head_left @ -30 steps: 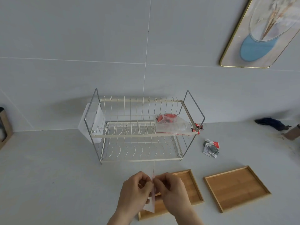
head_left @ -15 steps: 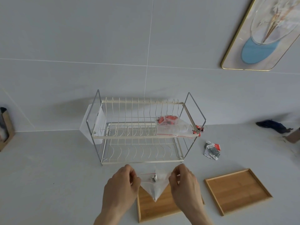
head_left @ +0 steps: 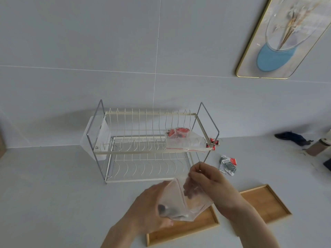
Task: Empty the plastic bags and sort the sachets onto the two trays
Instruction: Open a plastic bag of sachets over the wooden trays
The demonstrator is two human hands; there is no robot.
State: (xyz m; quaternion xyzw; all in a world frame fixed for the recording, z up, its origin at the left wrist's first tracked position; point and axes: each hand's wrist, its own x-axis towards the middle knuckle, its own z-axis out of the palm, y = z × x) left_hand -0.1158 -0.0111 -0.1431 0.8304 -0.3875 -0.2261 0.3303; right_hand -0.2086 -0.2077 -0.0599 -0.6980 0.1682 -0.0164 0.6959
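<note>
Clear zip bag [head_left: 180,201] held above near-left tray [head_left: 180,230]. Left hand [head_left: 146,210] cups base, fingers closed on film; right hand [head_left: 209,183] pinches open mouth. Film thin, limp, slippery, near weightless; dark sachet [head_left: 163,209] inside. Best hold: bottom corners, then tip.

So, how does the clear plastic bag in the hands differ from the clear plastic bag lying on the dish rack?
The clear plastic bag in the hands is held up above the left wooden tray, its mouth open; the clear plastic bag on the white wire dish rack lies flat on the upper tier. The held bag shows dark contents, the rack bag red sachets. Both have a red line at the mouth.
</note>
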